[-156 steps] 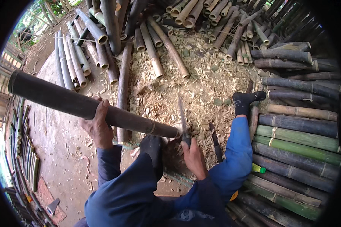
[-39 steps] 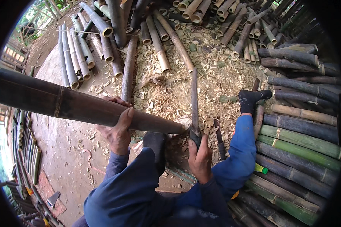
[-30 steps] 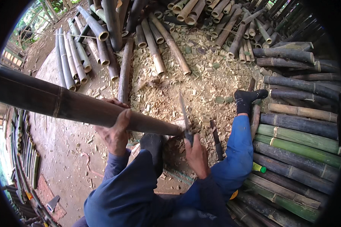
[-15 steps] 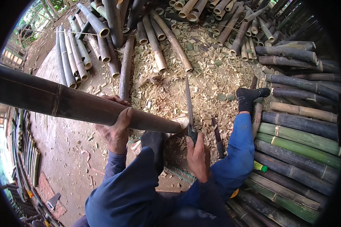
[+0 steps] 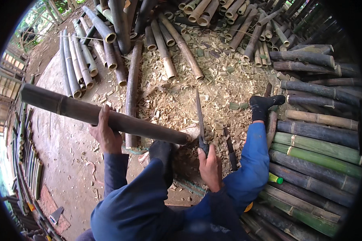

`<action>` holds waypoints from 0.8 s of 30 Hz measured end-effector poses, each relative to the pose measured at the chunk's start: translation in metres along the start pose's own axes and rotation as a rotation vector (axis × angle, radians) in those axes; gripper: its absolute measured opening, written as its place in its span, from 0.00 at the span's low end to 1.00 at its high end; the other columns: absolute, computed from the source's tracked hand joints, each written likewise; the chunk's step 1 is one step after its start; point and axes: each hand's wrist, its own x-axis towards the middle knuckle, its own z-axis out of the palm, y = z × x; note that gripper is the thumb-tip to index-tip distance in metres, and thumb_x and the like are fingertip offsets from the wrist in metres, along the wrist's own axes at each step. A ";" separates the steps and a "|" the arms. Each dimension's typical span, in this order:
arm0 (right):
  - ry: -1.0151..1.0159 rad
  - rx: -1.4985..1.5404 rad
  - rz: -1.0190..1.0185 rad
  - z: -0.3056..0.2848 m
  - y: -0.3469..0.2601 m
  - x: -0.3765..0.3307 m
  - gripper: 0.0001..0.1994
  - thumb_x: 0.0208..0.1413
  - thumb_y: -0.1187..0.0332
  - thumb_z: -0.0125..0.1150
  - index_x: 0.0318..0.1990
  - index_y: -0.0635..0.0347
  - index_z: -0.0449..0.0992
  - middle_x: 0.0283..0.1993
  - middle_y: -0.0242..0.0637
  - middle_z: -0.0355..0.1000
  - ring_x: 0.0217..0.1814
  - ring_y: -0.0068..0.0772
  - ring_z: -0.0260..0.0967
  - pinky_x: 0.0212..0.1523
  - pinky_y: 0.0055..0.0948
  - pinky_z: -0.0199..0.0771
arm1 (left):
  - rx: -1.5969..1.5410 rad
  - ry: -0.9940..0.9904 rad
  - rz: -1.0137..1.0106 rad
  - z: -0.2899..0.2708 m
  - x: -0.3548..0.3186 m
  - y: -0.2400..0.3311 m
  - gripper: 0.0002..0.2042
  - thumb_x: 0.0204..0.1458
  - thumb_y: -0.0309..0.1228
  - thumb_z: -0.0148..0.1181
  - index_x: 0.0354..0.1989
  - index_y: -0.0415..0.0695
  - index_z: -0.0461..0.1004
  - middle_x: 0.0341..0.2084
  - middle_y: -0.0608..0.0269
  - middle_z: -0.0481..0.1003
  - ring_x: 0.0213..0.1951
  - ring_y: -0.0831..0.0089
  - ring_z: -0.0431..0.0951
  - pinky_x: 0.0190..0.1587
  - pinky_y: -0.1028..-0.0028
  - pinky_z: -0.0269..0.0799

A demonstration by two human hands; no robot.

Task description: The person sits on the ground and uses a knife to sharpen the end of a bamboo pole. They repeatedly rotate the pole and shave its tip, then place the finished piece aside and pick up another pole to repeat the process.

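A dark brown bamboo pole (image 5: 80, 109) slants across the left half of the view, its near end lower right, against a pale wooden block (image 5: 192, 131). My left hand (image 5: 107, 134) is closed round the middle of the pole, thumb up on its side. My right hand (image 5: 209, 165) grips the dark handle of a machete (image 5: 200, 114), whose long blade points away from me over the wood chips. The blade stands just right of the pole's end, apart from it. A second knife (image 5: 231, 149) lies on the chips right of my right hand.
Pale wood chips (image 5: 225, 92) cover the ground ahead. Bamboo lengths (image 5: 317, 144) are stacked on the right, with more poles (image 5: 161, 48) at the back. One bamboo piece (image 5: 133, 92) lies beyond the held pole. A hand saw (image 5: 56, 215) rests at lower left. My socked feet (image 5: 265, 105) flank the chips.
The pole's far end has swung away from me and now shows whole at the left. My left hand has shifted left along it. The right hand and machete stay nearly still.
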 end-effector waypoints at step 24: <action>-0.095 -0.326 0.021 0.032 0.007 0.022 0.19 0.70 0.54 0.55 0.48 0.64 0.68 0.35 0.58 0.78 0.33 0.67 0.76 0.30 0.53 0.75 | 0.057 -0.150 -0.055 -0.035 0.070 -0.047 0.16 0.54 0.27 0.71 0.47 0.33 0.75 0.35 0.54 0.79 0.36 0.64 0.82 0.44 0.66 0.81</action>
